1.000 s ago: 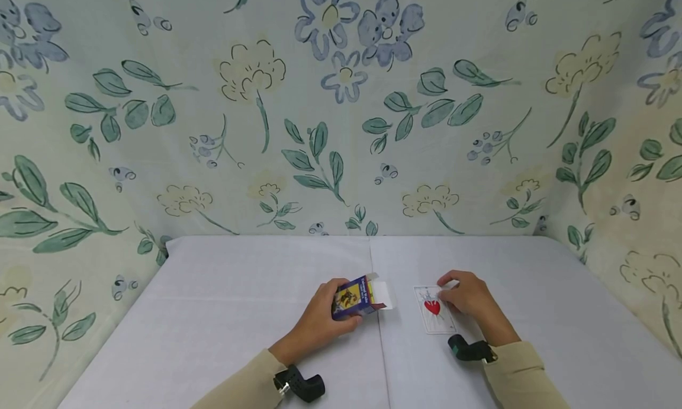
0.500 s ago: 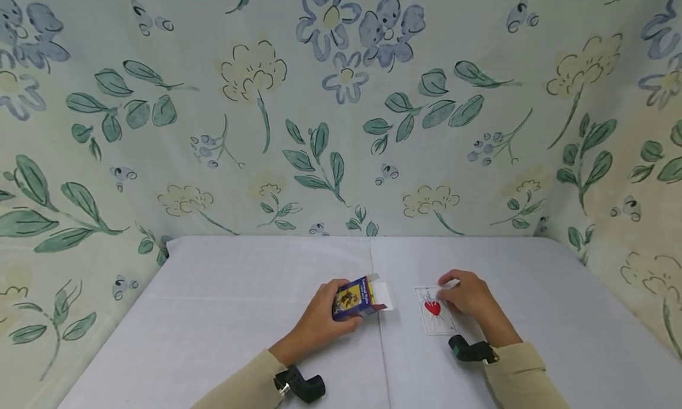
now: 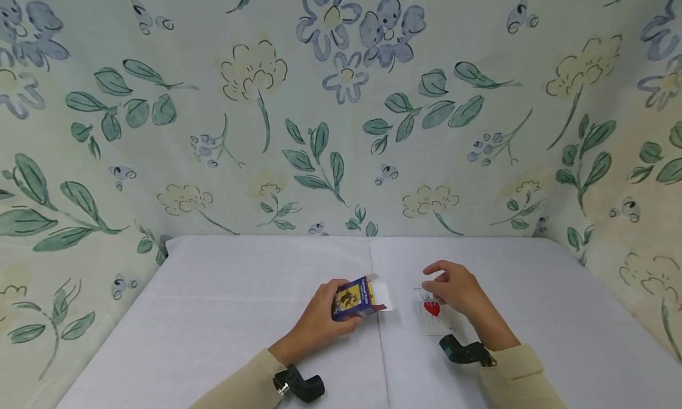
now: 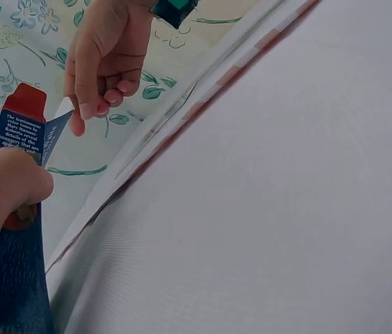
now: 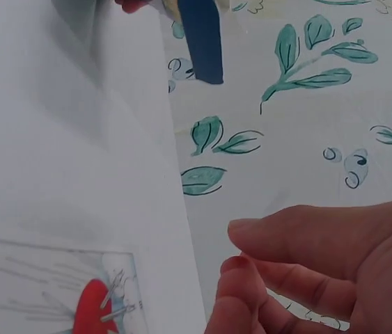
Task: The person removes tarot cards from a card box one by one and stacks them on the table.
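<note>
My left hand [image 3: 315, 325] grips a small blue tarot card box [image 3: 348, 299], thumb along the near side and fingers over the far side. The box has a yellow picture on its face, and its end flap [image 3: 383, 295] is raised toward the right. To the right, a tarot card [image 3: 429, 325] with a red heart pierced by swords lies face up on the white cloth. Above its far end hovers my right hand [image 3: 454, 289], fingers loosely bent. In the right wrist view, nothing shows between the thumb [image 5: 279, 236] and fingers.
A white cloth [image 3: 224, 314] with a crease [image 3: 379, 344] down its middle covers the table. Behind and at the sides hangs a floral fabric [image 3: 341, 160]. Black wrist cameras sit at the left cuff [image 3: 301, 385] and right cuff [image 3: 462, 351].
My right hand has lifted off the card's right edge and moved left and slightly away, over its far end. The left hand and the box have stayed put.
</note>
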Available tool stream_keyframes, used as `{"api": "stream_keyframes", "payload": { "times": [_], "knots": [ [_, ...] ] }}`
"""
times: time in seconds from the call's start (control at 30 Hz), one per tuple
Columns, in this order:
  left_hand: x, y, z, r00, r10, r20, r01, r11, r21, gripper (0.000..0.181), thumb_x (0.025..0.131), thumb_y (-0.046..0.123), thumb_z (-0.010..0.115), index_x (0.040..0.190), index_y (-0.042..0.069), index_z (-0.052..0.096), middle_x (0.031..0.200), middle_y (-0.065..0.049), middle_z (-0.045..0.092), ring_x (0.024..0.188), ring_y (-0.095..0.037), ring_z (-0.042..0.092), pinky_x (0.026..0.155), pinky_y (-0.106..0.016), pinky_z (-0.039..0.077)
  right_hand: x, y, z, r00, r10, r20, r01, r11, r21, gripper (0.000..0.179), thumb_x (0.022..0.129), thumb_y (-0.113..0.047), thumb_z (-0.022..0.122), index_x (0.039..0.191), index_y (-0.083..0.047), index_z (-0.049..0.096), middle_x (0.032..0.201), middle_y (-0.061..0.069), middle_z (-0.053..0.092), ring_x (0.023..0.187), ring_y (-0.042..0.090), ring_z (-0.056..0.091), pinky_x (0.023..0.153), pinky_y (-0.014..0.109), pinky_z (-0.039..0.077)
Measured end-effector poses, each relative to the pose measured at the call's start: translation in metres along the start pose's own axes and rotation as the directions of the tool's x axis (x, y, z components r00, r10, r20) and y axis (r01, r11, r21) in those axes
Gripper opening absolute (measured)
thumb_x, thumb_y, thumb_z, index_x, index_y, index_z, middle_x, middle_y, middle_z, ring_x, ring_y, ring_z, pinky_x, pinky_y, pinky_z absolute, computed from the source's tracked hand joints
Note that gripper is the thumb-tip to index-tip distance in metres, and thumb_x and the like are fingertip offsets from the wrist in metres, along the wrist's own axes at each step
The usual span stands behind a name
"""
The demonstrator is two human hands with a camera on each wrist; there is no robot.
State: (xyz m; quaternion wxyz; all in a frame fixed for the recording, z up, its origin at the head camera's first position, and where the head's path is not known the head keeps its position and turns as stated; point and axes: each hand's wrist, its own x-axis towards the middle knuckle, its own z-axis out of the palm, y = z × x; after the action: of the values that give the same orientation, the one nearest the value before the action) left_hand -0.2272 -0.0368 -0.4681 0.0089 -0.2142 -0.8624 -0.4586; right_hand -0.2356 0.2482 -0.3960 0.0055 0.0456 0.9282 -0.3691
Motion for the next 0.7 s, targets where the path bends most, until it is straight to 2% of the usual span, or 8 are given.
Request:
{"api": "stream_keyframes", "payload": {
  "times": [0.17, 0.23, 0.33, 0.7],
  "knots": [
    [-0.001, 0.001, 0.0, 1.0, 0.002, 0.002, -0.002, 1.0, -0.005, 0.073, 0.079, 0.046, 0.075, 0.138, 0.022, 0.04, 0.119, 0.004, 0.049, 0.103, -0.013, 0.047, 0.086, -0.033, 0.044, -0.006, -0.013, 0.004, 0.999, -0.035, 0.009, 0.035, 0.999, 0.036, 0.032, 0.087, -0.019, 0.07, 0.115, -0.006, 0.06, 0.084, 0.01, 0.063, 0.066, 0.022, 0.057, 0.066, 0.041, 0.054],
    [-0.001, 0.001, 0.001, 1.0, 0.002, 0.001, -0.002, 1.0, 0.001, 0.073, 0.078, 0.046, 0.075, 0.138, 0.022, 0.04, 0.12, 0.004, 0.05, 0.103, -0.012, 0.047, 0.087, -0.033, 0.044, -0.011, -0.021, 0.004, 0.999, -0.041, 0.017, 0.04, 0.998, 0.048, 0.032, 0.087, -0.019, 0.07, 0.114, -0.006, 0.061, 0.083, 0.01, 0.063, 0.067, 0.023, 0.057, 0.063, 0.035, 0.053],
    [-0.001, 0.001, 0.001, 1.0, 0.005, -0.001, -0.005, 1.0, 0.002, 0.073, 0.078, 0.045, 0.075, 0.138, 0.022, 0.04, 0.12, 0.004, 0.05, 0.104, -0.012, 0.047, 0.087, -0.034, 0.044, -0.015, -0.028, 0.009, 0.999, -0.044, 0.025, 0.043, 0.998, 0.046, 0.031, 0.086, -0.02, 0.071, 0.113, -0.007, 0.062, 0.082, 0.008, 0.063, 0.066, 0.021, 0.057, 0.062, 0.034, 0.054],
    [0.0, 0.0, 0.002, 1.0, 0.006, -0.002, -0.006, 1.0, 0.002, 0.073, 0.079, 0.044, 0.075, 0.138, 0.021, 0.04, 0.12, 0.003, 0.05, 0.104, -0.013, 0.047, 0.087, -0.035, 0.045, -0.019, -0.044, 0.02, 0.996, -0.081, 0.02, 0.079, 0.991, 0.11, 0.027, 0.085, -0.016, 0.072, 0.109, -0.006, 0.065, 0.078, 0.011, 0.064, 0.063, 0.021, 0.059, 0.059, 0.032, 0.053]
  ]
}}
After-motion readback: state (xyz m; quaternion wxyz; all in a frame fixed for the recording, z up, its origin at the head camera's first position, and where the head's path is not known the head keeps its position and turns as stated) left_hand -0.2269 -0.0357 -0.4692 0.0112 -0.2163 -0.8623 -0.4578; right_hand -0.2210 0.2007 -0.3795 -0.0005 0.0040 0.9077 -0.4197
